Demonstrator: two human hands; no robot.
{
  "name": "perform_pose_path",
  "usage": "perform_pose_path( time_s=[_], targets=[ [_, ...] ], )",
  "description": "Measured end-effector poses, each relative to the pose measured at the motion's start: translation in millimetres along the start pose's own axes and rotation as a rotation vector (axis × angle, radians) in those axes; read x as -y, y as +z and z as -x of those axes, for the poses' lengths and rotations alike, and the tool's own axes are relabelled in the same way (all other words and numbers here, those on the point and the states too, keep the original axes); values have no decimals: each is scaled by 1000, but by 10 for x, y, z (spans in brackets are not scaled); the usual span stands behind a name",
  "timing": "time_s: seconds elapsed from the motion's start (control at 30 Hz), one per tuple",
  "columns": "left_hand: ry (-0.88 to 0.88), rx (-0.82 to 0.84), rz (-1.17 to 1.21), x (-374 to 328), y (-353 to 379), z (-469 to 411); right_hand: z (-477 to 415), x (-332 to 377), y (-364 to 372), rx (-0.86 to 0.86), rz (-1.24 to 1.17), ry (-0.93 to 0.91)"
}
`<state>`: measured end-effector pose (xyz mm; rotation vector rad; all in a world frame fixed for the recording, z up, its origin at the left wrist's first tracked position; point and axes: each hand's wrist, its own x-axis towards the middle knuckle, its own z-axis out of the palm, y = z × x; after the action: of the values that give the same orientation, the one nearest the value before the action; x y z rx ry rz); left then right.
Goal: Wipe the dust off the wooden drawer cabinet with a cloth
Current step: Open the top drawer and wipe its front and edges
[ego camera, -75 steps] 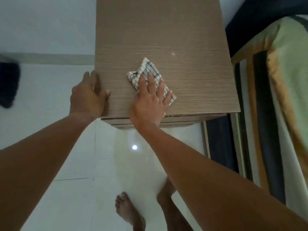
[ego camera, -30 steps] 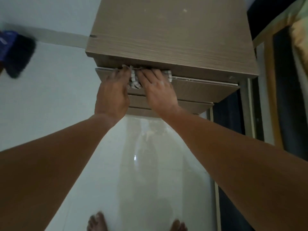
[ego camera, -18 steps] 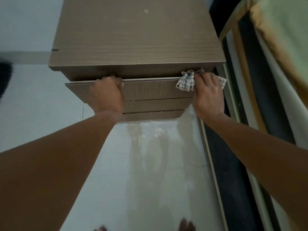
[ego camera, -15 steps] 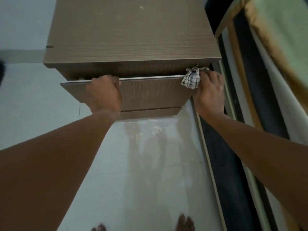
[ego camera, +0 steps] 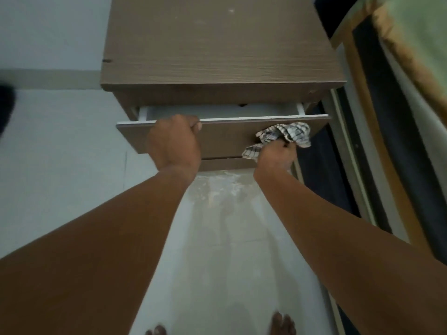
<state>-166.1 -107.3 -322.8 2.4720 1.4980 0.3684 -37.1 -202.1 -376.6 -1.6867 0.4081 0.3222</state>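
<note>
The brown wooden drawer cabinet (ego camera: 217, 49) stands in front of me, its top bare. Its top drawer (ego camera: 227, 137) is pulled partly out, showing a white inside. My left hand (ego camera: 174, 141) grips the upper edge of the drawer front, fingers curled over it. My right hand (ego camera: 275, 154) is closed on the checked cloth (ego camera: 287, 135), bunched and pressed against the right part of the drawer front. A lower drawer front shows just beneath.
A bed with a green and orange cover (ego camera: 411, 56) and a dark frame runs along the right side, close to the cabinet. White floor tiles (ego camera: 60, 165) lie left and below. My bare toes (ego camera: 283, 325) show at the bottom. A dark object (ego camera: 6, 105) sits at the left edge.
The top drawer has slid further out, so its white inside now shows. My right hand has dropped from the drawer's top right corner onto the drawer face with the cloth.
</note>
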Motion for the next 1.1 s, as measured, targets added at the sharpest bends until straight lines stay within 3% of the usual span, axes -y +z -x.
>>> perform_pose_path(
  time_s=[0.1, 0.2, 0.33, 0.43, 0.57, 0.73, 0.97, 1.1],
  targets=[
    [60, -13, 40, 198, -48, 5, 321, -90, 241, -59, 116, -375],
    [-21, -107, -62, 622, -111, -5, 587, -230, 397, 23, 499, -677],
    [2, -60, 65, 1079, -136, -58, 787, -419, 577, 81, 876, -905],
    [-4, -89, 217, 1120, -119, -110, 946, -453, 721, 80, 913, -967],
    [-115, -136, 421, 1128, -122, -111, 1158, -572, 933, 266, 928, -1330],
    [-74, -232, 595, 1257, -12, -123, 1083, -741, 1071, 319, 751, -1557],
    [149, -539, 595, 1409, 424, -194, 548, -1374, 1135, 296, 709, -1792],
    [243, -728, 227, 1336, 654, -169, 323, -1573, 1288, 231, 596, -1944]
  ],
)
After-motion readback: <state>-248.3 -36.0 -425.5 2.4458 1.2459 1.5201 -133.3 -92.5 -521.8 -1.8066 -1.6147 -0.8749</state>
